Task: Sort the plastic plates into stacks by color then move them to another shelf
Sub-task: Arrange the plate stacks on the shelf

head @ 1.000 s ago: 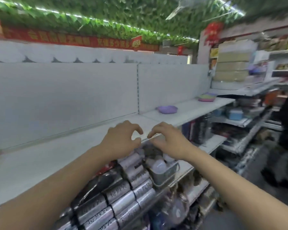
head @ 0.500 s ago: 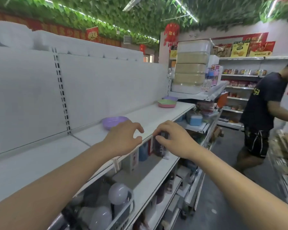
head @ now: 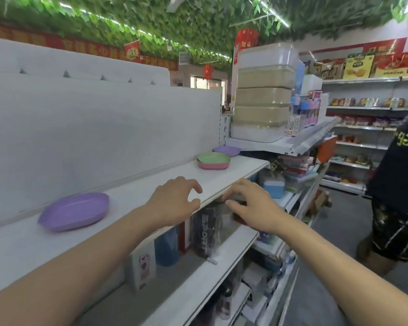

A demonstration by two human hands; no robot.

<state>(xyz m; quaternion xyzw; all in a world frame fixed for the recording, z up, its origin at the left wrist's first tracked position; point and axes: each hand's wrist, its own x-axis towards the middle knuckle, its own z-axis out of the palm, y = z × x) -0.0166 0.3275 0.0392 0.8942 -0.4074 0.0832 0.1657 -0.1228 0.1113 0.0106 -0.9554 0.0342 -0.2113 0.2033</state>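
Both bare hands are farther along the long white shelf [head: 137, 196] now. Left hand [head: 174, 201] and right hand [head: 252, 208] hang loosely curled, holding nothing, ready to grab. One purple plastic plate [head: 74, 211] lies near left; the green-on-pink plate stack [head: 213, 160] and another purple plate [head: 226, 151] wait far right.

There is a single view, from a wide-angle camera worn on the person's head, looking forward and slightly down along a shop aisle. It faces the length of a white shelf [head: 151, 184] that runs from the lower left away toward the middle of the frame, so the near end sits close under the lens and the far end is well off. Both forearms reach in from the bottom edge, with the left hand [head: 174, 201] and right hand [head: 252, 208] near the centre. The wide lens bends straight edges and takes in the leafy ceiling [head: 198, 20] above. With only one camera, no other view shares the scene.
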